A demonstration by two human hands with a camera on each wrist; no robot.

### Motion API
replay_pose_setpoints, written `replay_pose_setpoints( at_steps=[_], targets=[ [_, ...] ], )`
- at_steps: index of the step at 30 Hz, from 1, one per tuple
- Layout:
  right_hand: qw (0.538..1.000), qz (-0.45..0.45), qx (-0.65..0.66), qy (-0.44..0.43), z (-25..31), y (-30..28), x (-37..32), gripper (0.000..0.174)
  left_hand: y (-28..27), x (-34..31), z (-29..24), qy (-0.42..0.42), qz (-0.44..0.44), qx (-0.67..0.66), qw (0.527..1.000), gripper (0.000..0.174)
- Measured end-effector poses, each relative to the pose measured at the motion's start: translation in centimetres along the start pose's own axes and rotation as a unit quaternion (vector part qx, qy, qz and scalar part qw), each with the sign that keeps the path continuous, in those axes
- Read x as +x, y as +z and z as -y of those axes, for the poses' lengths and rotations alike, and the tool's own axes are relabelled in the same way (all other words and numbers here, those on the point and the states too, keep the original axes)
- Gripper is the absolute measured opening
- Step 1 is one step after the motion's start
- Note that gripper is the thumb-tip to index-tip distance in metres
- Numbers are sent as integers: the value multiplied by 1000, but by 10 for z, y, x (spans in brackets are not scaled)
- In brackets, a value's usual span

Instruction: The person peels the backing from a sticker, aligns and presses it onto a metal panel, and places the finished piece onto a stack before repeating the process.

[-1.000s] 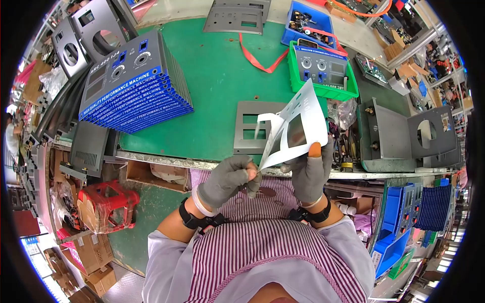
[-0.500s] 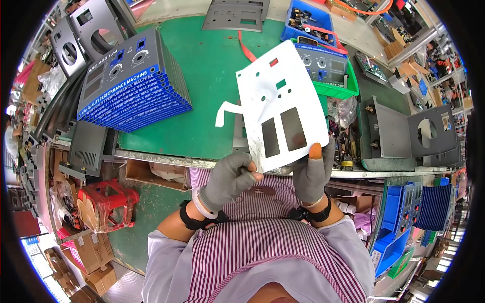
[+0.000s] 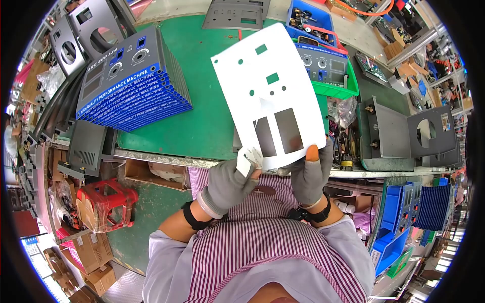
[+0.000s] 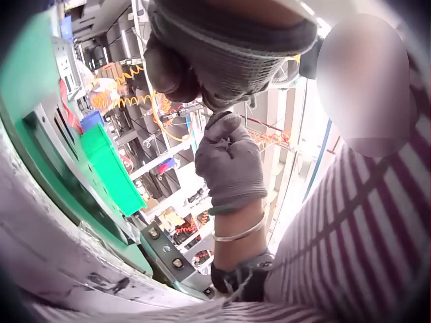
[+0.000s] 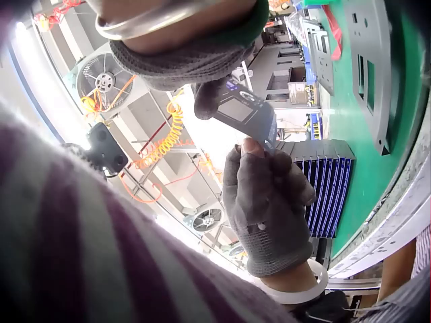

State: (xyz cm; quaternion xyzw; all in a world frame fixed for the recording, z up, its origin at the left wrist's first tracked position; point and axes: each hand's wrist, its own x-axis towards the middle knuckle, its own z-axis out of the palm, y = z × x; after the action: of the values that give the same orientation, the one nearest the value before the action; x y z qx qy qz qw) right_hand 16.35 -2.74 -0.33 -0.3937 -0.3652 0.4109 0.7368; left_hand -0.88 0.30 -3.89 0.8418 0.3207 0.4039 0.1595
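Observation:
A white-backed panel sticker with cut-out holes and two dark windows is held up over the bench's front edge. Its printed dark front shows in the right wrist view. My gloved left hand pinches its lower left corner, where a short strip of white backing paper curls over the fingers. At the lower right corner, my gloved right hand grips the sheet, thumb on the white side. Beneath the sticker lies a grey metal panel, mostly hidden in the head view.
Left on the green bench stands a stack of blue-edged panels. To the right are a green bin holding a finished panel and a blue bin of small parts. More grey metal panels lie at the back.
The sticker has swung from nearly edge-on to facing me with its white back. The backing strip that hung off its left side is now at the left hand, which has shifted slightly.

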Motion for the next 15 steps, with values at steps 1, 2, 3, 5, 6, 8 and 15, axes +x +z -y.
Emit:
replay_pose_setpoints(
  at_steps=[1,2,3,5,6,8,15],
  targets=[
    [1000,28,1,7,1,-3,0,36,2,-1,1,21,-22,23,999,29],
    [998,56,3,15,2,-5,0,36,1,-1,3,33,-31,35,998,38],
    [998,64,15,7,3,-3,0,34,-1,0,3,39,-13,59,997,39],
    [997,74,33,-3,6,1,0,32,-10,6,-2,50,25,106,993,42],
    [996,75,40,-5,7,3,0,31,-8,4,-1,52,13,108,993,40],
    [997,64,41,3,8,5,1,29,-2,1,1,55,-10,111,992,38],
    [998,20,-49,25,4,-14,5,26,-14,2,9,-153,18,-170,973,14]
  ],
)
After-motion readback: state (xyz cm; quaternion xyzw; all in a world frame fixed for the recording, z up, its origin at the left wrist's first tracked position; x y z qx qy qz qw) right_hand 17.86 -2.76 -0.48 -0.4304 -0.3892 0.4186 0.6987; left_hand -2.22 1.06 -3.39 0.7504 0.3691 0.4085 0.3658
